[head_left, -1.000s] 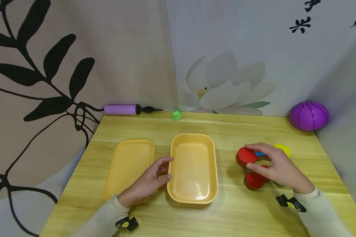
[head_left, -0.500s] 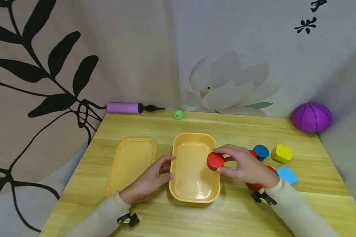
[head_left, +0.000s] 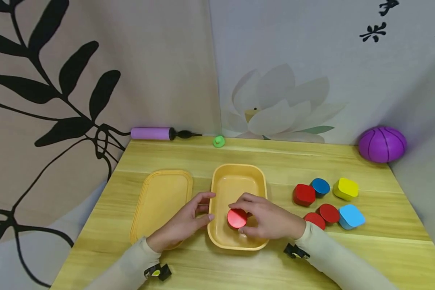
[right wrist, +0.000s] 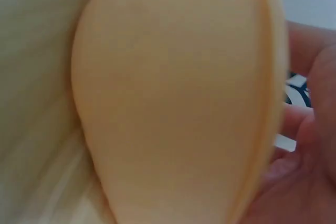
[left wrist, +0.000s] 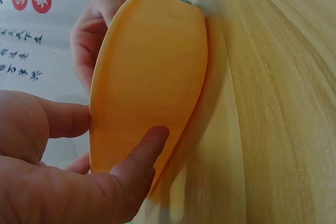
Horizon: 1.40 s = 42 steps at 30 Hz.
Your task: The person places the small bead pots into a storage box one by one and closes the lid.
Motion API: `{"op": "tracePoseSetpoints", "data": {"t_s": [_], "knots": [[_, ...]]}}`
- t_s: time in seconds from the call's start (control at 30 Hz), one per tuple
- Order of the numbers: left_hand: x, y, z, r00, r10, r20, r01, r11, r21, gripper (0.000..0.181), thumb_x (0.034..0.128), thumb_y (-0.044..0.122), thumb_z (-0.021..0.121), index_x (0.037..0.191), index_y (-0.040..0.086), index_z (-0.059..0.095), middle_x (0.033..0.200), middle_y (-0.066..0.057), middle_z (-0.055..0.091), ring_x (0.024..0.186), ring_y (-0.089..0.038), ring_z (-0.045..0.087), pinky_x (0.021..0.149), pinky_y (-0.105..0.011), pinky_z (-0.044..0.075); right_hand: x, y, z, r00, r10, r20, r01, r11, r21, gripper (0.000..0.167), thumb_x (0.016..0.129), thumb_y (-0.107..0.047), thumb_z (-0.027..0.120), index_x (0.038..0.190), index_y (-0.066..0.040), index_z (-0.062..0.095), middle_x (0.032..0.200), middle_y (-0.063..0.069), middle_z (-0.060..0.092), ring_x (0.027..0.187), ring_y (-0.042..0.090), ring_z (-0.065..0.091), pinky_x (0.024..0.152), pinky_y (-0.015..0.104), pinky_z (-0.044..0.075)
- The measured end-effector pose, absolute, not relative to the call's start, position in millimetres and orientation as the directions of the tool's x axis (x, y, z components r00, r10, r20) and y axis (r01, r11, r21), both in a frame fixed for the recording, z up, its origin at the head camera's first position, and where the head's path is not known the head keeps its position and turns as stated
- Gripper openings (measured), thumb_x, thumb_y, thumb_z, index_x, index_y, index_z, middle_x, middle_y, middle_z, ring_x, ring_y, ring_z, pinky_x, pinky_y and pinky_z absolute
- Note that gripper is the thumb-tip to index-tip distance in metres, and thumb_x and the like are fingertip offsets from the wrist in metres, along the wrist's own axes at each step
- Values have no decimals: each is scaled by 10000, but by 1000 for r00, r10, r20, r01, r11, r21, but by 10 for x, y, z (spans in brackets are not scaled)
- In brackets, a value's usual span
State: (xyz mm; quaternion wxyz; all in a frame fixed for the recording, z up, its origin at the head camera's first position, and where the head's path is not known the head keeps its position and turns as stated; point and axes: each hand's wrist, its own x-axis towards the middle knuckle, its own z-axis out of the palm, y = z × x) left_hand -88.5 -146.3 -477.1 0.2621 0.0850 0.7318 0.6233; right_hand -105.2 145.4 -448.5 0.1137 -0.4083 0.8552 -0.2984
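Observation:
A yellow-orange plastic box (head_left: 239,177) stands at the middle of the table. Its left side is touched by my left hand (head_left: 186,219), with the thumb (left wrist: 144,153) laid against the outer wall and a finger (left wrist: 68,120) at the rim. Inside the box, my right hand (head_left: 270,217) pinches a red round block (head_left: 237,218) between thumb and fingers, near the floor of the box; whether it touches the floor I cannot tell. In the right wrist view the box wall (right wrist: 173,98) hides the block and part of the right hand (right wrist: 320,114).
Left of the box lies a matching lid (head_left: 161,197). To the right sit red blocks (head_left: 304,195), a blue cylinder (head_left: 320,187), a yellow block (head_left: 345,189) and a light-blue block (head_left: 351,216). A purple pump (head_left: 151,133), green duck (head_left: 218,141) and purple ball (head_left: 382,144) line the back.
My right hand has carried the red round block leftward from the group of blocks into the box. The left hand stays at the box's left side.

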Motion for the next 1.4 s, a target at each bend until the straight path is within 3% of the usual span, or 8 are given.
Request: {"op": "tracePoseSetpoints", "data": {"t_s": [0.27,0.57,0.93,1.1,1.27,1.4], "knots": [[-879,-1450,-4745,-846,459,-271,-191,214,958,598,1057,71,621,1602,130,383,1554,-201,437,1408,-388,491,992,-409,589,-1002,1226,-4534,-609,-792,-38,-640,520,-565,492,865,-306,860,1307,-169,692,1144,-114,600,980,30,554,895,204,515],[-883,-1449,-4742,-848,455,-271,-184,228,956,594,1062,107,630,1602,148,388,1577,-191,417,1435,-395,468,1000,-396,581,-988,1061,-4629,-542,-840,-7,-720,469,-512,470,873,-290,850,1301,-157,707,1159,-80,658,1008,31,588,921,201,513],[-882,-1456,-4761,-848,451,-278,-185,239,953,589,1057,89,631,1594,162,401,1561,-165,433,1418,-374,479,1029,-400,561,-1010,1061,-4617,-506,-862,-24,-717,436,-544,542,870,-240,837,1380,-156,675,1274,-48,686,1142,75,632,1064,280,508],[-881,-1449,-4745,-847,452,-280,-183,247,952,587,1058,101,634,1593,165,403,1573,-160,425,1416,-375,481,1024,-400,564,-1028,1120,-4567,-520,-854,4,-677,409,-611,561,871,-232,829,1398,-136,664,1282,-48,682,1094,73,644,1003,254,530],[-878,-1445,-4743,-851,443,-283,-180,260,949,588,1055,116,643,1591,172,408,1568,-154,430,1411,-371,483,1026,-413,559,-1053,1197,-4499,-551,-832,61,-622,361,-694,525,887,-201,836,1373,-94,668,1289,8,693,1113,161,683,941,261,583],[-869,-1442,-4751,-855,435,-282,-181,259,949,587,1054,89,633,1591,163,408,1557,-157,443,1405,-370,488,1027,-414,560,-1054,1263,-4435,-599,-795,97,-580,347,-737,467,902,-185,842,1336,-134,680,1298,-13,694,1154,219,683,926,288,603]]}}
